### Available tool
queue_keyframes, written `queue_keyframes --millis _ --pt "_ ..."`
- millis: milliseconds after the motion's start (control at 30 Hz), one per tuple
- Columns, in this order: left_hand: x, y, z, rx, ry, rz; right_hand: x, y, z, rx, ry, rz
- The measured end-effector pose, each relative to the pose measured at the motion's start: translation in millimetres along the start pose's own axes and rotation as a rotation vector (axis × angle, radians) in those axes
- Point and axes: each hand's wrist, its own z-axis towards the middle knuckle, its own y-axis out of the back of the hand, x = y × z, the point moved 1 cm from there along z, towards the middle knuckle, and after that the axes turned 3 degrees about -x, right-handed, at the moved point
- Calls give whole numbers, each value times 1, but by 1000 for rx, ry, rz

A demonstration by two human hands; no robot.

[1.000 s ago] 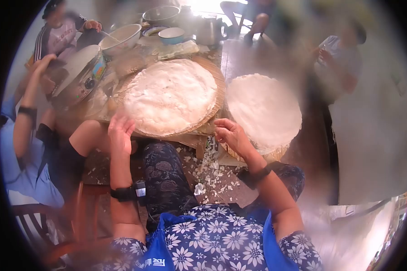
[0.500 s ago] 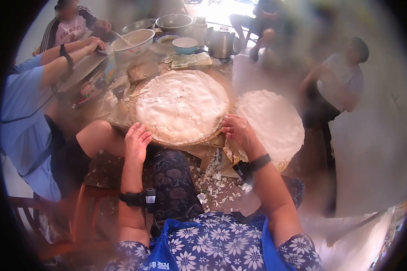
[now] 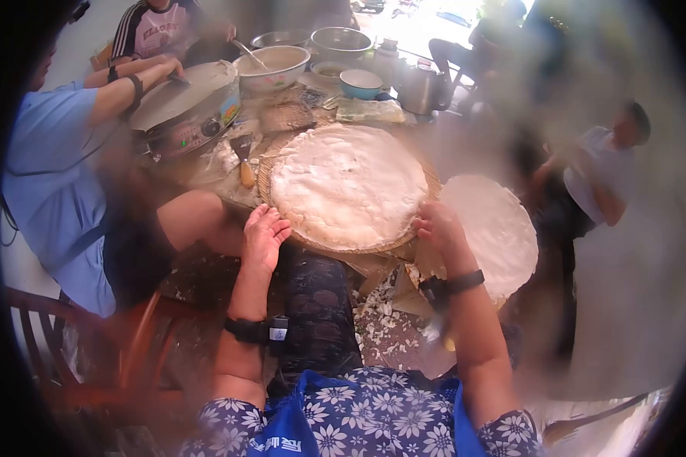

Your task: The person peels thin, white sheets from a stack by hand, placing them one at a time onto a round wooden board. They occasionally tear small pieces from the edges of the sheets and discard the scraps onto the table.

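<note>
The left hand (image 3: 263,238) lies open, its fingers (image 3: 276,225) straight and loose, with the tips at the near-left rim of the woven tray (image 3: 343,248). Beyond the fingertips a white round sheet (image 3: 348,185) covers the tray. It is thin, matte and slightly blistered, likely light and brittle, so it is best carried by the stiff basketwork rim. The right hand (image 3: 438,228) curls its fingers around the tray's right rim, gripping it. Just right of them lies a second white sheet (image 3: 499,228).
</note>
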Motion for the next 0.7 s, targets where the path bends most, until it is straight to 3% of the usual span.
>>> queue_keyframes --millis 267,467,567,700 --pt "-10 -10 -3 -6 15 63 7 -8 2 -128 63 -80" --pt "-5 -5 19 32 -174 135 4 -5 6 -105 64 -84" --pt "-10 -17 19 0 -90 -88 1 -1 9 -62 58 -43" --pt "-9 -28 29 38 -3 -142 -4 9 11 -19 62 42"
